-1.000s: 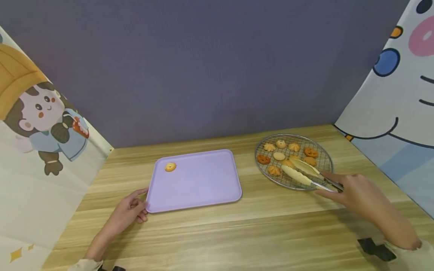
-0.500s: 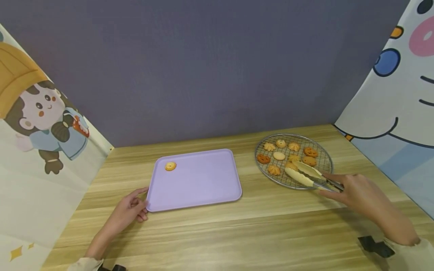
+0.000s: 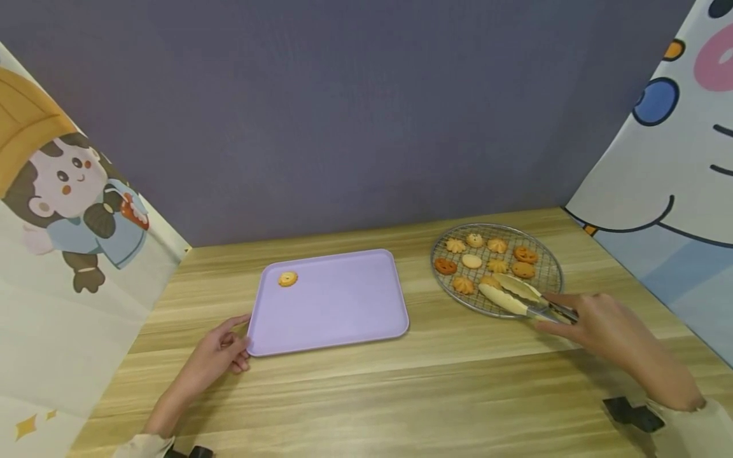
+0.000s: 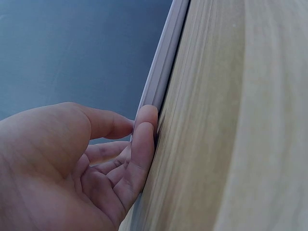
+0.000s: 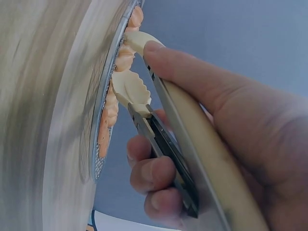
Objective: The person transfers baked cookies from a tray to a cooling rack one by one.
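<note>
My left hand [image 3: 213, 357] grips the near left corner of a lilac rectangular tray [image 3: 338, 305]. In the left wrist view the thumb and fingertips meet at the tray's rim [image 4: 162, 62]. One round cookie [image 3: 288, 278] lies near the tray's far left corner. On the right, my right hand [image 3: 601, 334] holds tongs [image 3: 502, 300] with cream scalloped tips and metal arms. The tips stand apart over the front of a round wire rack [image 3: 442, 240], by a cookie [image 3: 489, 280] that they partly hide. Whether they touch it I cannot tell.
Several other cookies sit on the rack, among them a pretzel-shaped one [image 3: 445, 266] and a pale oval one [image 3: 472, 261]. A wood-grain table [image 3: 366, 401] lies beneath. A dark grey panel [image 3: 366, 127] stands behind, with printed panels at both sides.
The tong tips have shifted slightly toward the front of the rack, uncovering a star-shaped cookie behind them. My left hand has stayed at the tray's corner.
</note>
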A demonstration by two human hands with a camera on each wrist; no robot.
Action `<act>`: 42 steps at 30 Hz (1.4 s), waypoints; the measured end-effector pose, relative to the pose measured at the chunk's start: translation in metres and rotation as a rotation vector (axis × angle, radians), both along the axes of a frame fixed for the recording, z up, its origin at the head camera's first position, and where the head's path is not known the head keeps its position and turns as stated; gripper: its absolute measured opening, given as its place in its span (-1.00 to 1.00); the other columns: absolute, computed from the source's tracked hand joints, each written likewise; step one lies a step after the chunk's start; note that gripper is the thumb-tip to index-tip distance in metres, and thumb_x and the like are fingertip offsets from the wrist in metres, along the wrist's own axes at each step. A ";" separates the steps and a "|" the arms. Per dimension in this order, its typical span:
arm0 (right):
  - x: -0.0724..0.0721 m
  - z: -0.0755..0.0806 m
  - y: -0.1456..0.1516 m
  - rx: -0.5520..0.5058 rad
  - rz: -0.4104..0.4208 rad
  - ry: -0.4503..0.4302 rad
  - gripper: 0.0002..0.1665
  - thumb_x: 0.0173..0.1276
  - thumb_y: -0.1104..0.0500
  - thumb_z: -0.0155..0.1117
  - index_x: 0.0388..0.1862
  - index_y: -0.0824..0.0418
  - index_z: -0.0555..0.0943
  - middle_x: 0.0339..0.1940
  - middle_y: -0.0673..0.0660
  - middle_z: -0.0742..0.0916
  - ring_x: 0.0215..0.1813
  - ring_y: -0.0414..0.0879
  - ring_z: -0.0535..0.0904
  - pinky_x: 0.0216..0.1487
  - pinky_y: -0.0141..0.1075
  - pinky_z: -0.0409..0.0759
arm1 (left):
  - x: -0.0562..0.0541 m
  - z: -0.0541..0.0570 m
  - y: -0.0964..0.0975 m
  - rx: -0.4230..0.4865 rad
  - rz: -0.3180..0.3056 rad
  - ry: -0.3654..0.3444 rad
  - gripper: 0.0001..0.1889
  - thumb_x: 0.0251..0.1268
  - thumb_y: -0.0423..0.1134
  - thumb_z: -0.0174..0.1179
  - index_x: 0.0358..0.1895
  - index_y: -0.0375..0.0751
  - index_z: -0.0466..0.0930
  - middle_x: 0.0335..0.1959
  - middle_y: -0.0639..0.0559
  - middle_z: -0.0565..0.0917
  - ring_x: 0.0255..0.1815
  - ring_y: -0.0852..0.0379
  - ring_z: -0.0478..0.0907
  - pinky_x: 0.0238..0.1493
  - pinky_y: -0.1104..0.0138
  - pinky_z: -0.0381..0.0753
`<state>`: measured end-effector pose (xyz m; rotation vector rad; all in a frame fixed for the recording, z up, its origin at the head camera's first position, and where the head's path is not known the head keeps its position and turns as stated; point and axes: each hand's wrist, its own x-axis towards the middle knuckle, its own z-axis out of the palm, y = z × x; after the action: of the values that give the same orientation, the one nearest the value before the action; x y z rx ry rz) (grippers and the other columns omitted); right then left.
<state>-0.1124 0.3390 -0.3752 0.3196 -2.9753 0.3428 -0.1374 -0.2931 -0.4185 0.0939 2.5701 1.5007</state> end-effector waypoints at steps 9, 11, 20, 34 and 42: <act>0.000 0.000 0.000 0.006 -0.009 -0.007 -0.16 0.21 -0.30 0.40 0.24 0.29 0.61 -0.84 -0.12 0.20 -0.71 -0.27 -0.07 -0.74 -0.40 0.11 | 0.000 -0.001 -0.001 0.016 -0.019 0.010 -0.41 0.48 -0.39 0.09 0.49 -0.43 0.13 -0.43 -0.19 0.61 -0.53 0.03 0.64 -0.49 0.27 0.73; 0.000 0.000 0.000 0.008 -0.011 -0.007 -0.16 0.21 -0.31 0.39 0.24 0.29 0.61 -0.86 -0.13 0.16 -0.72 -0.27 -0.07 -0.74 -0.40 0.11 | 0.000 -0.001 -0.001 0.019 -0.019 0.008 -0.41 0.48 -0.39 0.09 0.49 -0.43 0.13 -0.43 -0.19 0.61 -0.53 0.03 0.64 -0.49 0.27 0.73; 0.001 0.001 -0.001 0.006 -0.023 -0.016 -0.12 0.21 -0.33 0.38 0.26 0.30 0.59 -0.87 -0.17 0.12 -0.72 -0.27 -0.07 -0.77 -0.40 0.10 | 0.000 0.001 0.000 0.010 -0.018 0.004 -0.41 0.49 -0.39 0.08 0.49 -0.43 0.12 -0.43 -0.19 0.61 -0.53 0.03 0.64 -0.49 0.27 0.73; 0.004 -0.001 -0.006 0.022 -0.004 0.059 -0.16 0.20 -0.31 0.40 0.26 0.26 0.60 -0.89 -0.18 0.13 -0.75 -0.31 -0.07 -0.79 -0.41 0.10 | 0.001 -0.001 -0.001 0.015 -0.020 0.011 -0.41 0.48 -0.40 0.09 0.48 -0.46 0.13 -0.43 -0.19 0.61 -0.53 0.05 0.64 -0.50 0.28 0.73; 0.005 0.002 -0.031 0.048 -0.010 0.092 0.01 0.18 -0.39 0.36 0.38 0.28 0.46 -0.69 0.05 0.61 -0.77 -0.21 0.23 -0.77 -0.35 0.20 | 0.000 -0.001 -0.001 0.009 -0.024 0.016 -0.41 0.48 -0.40 0.09 0.48 -0.44 0.14 -0.43 -0.19 0.62 -0.53 0.04 0.64 -0.49 0.27 0.73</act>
<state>-0.1073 0.3082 -0.3734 0.3167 -2.8978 0.2483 -0.1373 -0.2945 -0.4200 0.1381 2.5654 1.5096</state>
